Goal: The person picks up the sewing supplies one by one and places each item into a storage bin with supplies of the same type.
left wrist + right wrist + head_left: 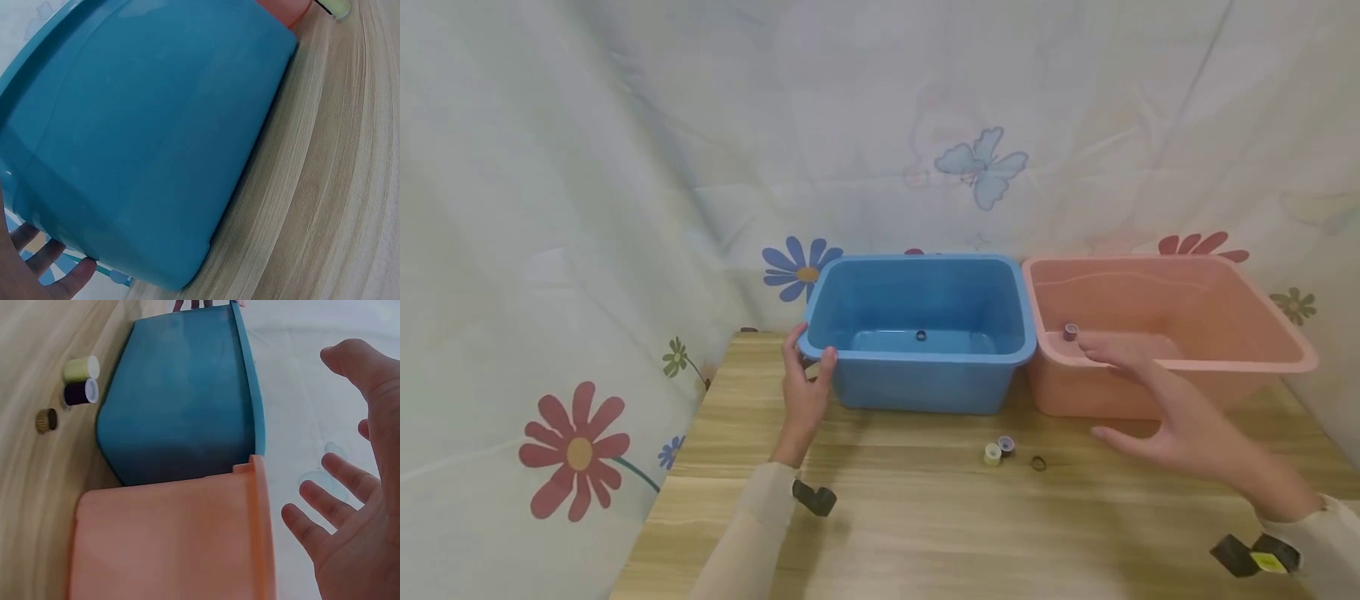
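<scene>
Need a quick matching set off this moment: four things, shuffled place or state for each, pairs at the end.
Things:
1. Left hand
2. Right hand
3. Pale yellow spool
4. Pink bin

Place or state:
A. On the table, beside a dark spool
B. At a near corner of the blue bin's rim
C. Right of the blue bin in the head view
D. Raised, holding nothing

Pairs: 1-B, 2-D, 3-A, 4-C
</scene>
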`<state>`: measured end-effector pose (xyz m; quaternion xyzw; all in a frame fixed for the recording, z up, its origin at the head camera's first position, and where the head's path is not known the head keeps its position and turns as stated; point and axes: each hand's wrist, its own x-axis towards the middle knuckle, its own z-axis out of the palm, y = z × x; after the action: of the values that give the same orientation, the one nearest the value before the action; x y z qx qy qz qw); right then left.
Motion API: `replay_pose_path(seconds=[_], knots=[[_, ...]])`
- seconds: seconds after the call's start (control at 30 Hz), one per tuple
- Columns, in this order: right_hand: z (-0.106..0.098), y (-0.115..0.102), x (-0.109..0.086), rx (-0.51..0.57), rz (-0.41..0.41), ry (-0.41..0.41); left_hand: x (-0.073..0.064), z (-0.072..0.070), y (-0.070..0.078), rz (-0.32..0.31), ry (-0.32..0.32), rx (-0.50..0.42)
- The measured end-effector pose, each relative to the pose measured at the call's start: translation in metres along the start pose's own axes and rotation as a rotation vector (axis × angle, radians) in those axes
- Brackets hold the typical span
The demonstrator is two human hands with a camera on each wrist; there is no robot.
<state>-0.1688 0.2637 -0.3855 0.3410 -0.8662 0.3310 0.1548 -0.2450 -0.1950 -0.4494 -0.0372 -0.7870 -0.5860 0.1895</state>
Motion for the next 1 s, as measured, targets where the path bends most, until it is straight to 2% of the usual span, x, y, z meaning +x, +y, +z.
replay_pose_path(seconds=[0.13, 0.27, 0.47, 0.73, 1.0], knots=[[0.004, -0.001, -0.014, -0.026, 0.048, 0.005, 0.000, -0.001, 0.003, 0.008, 0.001, 0.004], [0.008, 0.000, -0.022, -0.036, 0.049, 0.007, -0.001, -0.002, 0.008, 0.001, -0.007, 0.008], [0.017, 0.003, -0.028, 0.024, 0.038, -0.018, -0.002, 0.000, 0.010, -0.005, -0.014, 0.021], [0.044, 0.017, -0.036, 0.043, 0.046, -0.053, 0.009, 0.002, -0.029, -0.009, -0.001, 0.024], [0.068, 0.034, -0.039, 0.019, 0.015, -0.040, 0.011, 0.002, -0.037, 0.028, 0.017, 0.028]])
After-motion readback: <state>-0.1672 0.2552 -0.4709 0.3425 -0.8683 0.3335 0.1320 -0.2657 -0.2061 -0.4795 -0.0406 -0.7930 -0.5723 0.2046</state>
